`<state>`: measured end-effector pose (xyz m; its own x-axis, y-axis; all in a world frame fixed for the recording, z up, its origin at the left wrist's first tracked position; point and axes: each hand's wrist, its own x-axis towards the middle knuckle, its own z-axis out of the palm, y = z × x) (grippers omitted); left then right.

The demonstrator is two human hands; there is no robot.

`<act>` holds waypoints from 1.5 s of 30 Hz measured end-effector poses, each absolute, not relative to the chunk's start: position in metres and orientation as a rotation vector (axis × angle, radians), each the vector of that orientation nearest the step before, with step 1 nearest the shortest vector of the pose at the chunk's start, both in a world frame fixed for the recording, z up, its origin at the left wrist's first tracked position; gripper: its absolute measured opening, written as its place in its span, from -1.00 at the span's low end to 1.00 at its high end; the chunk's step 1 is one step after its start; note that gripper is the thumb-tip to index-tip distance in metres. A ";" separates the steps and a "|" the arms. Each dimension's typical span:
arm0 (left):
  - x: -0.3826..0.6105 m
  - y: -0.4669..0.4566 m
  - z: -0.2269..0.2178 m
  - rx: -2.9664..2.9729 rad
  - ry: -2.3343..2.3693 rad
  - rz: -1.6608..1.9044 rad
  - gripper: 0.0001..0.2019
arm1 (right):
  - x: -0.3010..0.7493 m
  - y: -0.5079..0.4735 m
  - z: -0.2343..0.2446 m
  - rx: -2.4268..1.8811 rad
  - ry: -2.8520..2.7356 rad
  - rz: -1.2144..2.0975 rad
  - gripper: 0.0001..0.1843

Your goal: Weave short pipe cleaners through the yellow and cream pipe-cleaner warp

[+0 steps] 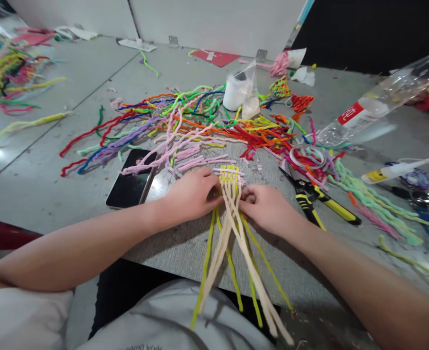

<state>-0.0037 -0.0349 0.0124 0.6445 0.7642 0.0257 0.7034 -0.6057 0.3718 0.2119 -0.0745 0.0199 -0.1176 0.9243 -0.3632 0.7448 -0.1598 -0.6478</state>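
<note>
A small woven patch of yellow and cream pipe cleaners [230,181] lies on the grey table [185,243], its long loose strands trailing toward me over the table's front edge. My left hand [192,195] pinches the left side of the weave with curled fingers. My right hand [265,206] is closed on the strands at the right side, just below the woven part. Both hands rest on the table surface.
A heap of coloured pipe cleaners [207,121] spreads behind the weave. A black phone [132,179] lies at the left, yellow-handled pliers [318,201] and a tape ring [307,156] at the right. Farther right are a glue tube [397,170] and a plastic bottle [382,99].
</note>
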 end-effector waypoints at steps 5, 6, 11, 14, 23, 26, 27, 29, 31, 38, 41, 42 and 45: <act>0.004 -0.039 0.015 2.558 1.270 0.174 -0.72 | 0.220 -0.068 0.020 -1.898 -1.938 1.122 -0.82; 0.006 -0.039 0.014 2.562 1.276 0.165 -0.74 | 0.221 -0.067 0.020 -1.901 -1.970 1.082 -0.83; 0.008 -0.041 0.011 2.568 1.305 0.156 -0.74 | 0.221 -0.066 0.019 -1.890 -2.120 0.849 -0.83; 0.007 -0.042 0.011 2.564 1.306 0.138 -0.71 | 0.219 -0.067 0.018 -1.896 -2.166 0.803 -0.83; 0.005 -0.040 0.011 2.571 1.293 0.134 -0.79 | 0.227 -0.069 0.022 -1.797 -2.302 0.773 -0.89; 0.003 -0.038 0.011 2.576 1.267 0.148 -0.82 | 0.227 -0.068 0.019 -1.769 -2.199 0.768 -0.80; 0.002 -0.036 0.011 2.576 1.239 0.155 -0.82 | 0.225 -0.068 0.018 -1.765 -2.179 0.752 -0.75; -0.003 -0.033 0.011 2.570 1.154 0.182 -0.81 | 0.221 -0.068 0.014 -1.772 -2.186 0.720 -0.66; -0.008 -0.030 0.011 2.562 1.072 0.220 -0.82 | 0.218 -0.068 0.013 -1.801 -2.202 0.706 -0.67; -0.015 -0.035 0.016 2.619 0.906 0.205 -0.72 | 0.222 -0.066 0.017 -1.789 -2.151 0.843 -0.84; -0.016 -0.033 0.016 2.628 0.913 0.243 -0.71 | 0.228 -0.062 0.014 -1.758 -2.090 0.847 -0.89; -0.016 -0.030 0.014 2.625 0.945 0.271 -0.73 | 0.230 -0.060 0.013 -1.753 -2.082 0.810 -0.90; -0.016 -0.022 0.007 2.609 1.038 0.340 -0.78 | 0.235 -0.057 0.009 -1.702 -2.119 0.693 -0.91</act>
